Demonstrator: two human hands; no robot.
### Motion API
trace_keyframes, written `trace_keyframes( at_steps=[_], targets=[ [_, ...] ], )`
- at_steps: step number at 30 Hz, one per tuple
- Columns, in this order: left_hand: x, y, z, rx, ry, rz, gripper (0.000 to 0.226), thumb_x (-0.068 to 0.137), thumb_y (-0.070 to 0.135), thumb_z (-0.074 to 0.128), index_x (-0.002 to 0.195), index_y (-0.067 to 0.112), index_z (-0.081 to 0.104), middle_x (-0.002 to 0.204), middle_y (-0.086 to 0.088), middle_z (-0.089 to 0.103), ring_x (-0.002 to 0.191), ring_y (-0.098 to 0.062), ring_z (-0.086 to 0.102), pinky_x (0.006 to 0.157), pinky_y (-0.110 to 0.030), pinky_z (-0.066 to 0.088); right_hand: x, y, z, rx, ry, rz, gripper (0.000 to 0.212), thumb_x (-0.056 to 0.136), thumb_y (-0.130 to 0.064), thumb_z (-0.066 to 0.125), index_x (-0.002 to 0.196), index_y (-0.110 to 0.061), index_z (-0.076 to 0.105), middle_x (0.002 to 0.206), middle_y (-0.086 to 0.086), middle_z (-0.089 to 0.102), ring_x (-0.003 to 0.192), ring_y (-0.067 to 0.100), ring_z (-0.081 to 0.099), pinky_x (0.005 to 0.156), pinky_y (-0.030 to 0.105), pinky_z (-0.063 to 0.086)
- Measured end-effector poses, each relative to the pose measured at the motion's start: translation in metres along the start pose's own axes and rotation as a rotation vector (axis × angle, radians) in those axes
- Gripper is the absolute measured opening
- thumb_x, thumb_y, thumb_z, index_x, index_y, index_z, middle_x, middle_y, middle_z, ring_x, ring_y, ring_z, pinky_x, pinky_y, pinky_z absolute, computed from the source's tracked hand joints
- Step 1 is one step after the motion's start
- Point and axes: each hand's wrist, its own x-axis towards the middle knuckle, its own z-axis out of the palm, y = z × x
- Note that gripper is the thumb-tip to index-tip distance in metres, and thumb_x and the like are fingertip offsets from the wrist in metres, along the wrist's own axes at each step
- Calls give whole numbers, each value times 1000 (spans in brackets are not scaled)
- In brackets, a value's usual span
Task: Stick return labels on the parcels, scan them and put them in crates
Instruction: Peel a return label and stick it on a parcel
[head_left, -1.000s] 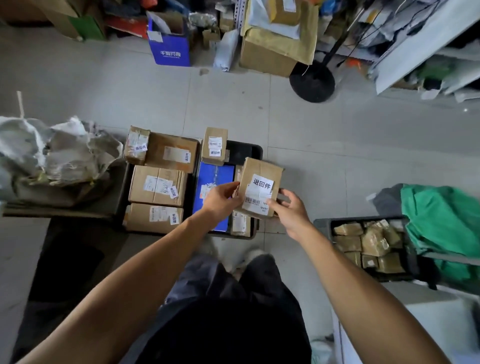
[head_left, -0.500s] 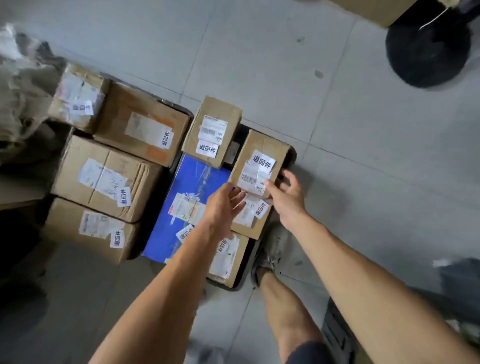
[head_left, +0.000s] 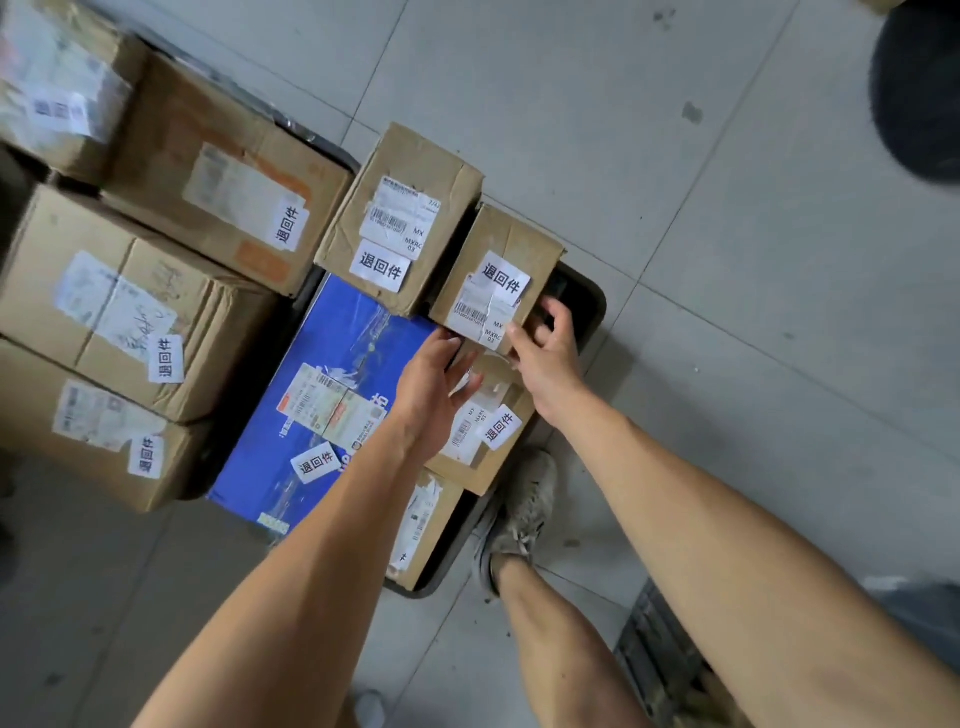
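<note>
Over the black crate: both hands meet at a small brown parcel.
Parcel (head_left: 511, 254): cardboard box, tilted, standing at the far right corner of the black crate (head_left: 589, 312), its white return label (head_left: 503, 278) facing up above a barcode sticker; it sits just beside another small labelled box (head_left: 415, 208) on its left.
Right hand (head_left: 545, 353): grip pinching the parcel's near right edge, thumb on the sticker face, fingers curled down over the side.
Left hand (head_left: 434, 384): grip spread, fingers straight and relaxed, tips near the parcel's lower left corner; whether they touch it I cannot tell.
Beneath the hands: a flat blue box (head_left: 322, 384) with its own return label, and another brown labelled parcel (head_left: 488, 431) partly under the left hand.
Left side: larger cardboard boxes (head_left: 135, 322) packed together, each with a return label.
Floor (head_left: 727, 234): grey tiles; a worn shoe (head_left: 519, 514) stands just beside the crate's near edge.
</note>
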Motion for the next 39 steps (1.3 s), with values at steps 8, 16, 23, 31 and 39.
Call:
trace_keyframes(
  at_steps=[8,16,23,31,39],
  targets=[
    [-60,11,-1,168,-1,-53,50,104,13,48,154,19,39,144,1,55,123,-14,56,91,-31,51,-62,-32,-33,-465,-76,72,59,101,-5,53,155,-20,34,142,7,56,120,19,58,73,18,46],
    [-272,48,-54,476,-28,28,36,104,14,50,140,14,55,128,-6,65,104,-19,64,80,-28,55,-267,-113,-42,-695,-77,67,30,93,-9,61,123,-12,65,94,7,70,69,14,63,77,30,54],
    [-446,88,-172,845,2,297,34,100,16,52,132,15,61,124,-10,67,107,-24,64,93,-32,49,-455,-165,56,-999,-185,-266,33,93,-26,58,126,-22,63,114,1,68,97,19,68,85,34,57],
    [-614,90,-409,1357,556,476,35,94,38,54,124,21,61,129,-6,61,123,-29,57,95,-36,46,-632,-120,305,-1806,-380,-800,17,88,-29,58,95,-15,61,105,12,67,105,33,65,80,34,52],
    [-742,24,-593,1017,1026,318,48,89,32,52,134,17,56,133,-9,58,123,-32,54,96,-42,44,-821,-45,487,-1974,-682,-1409,30,90,-32,54,117,-20,60,119,6,64,107,29,61,78,36,47]
  ],
)
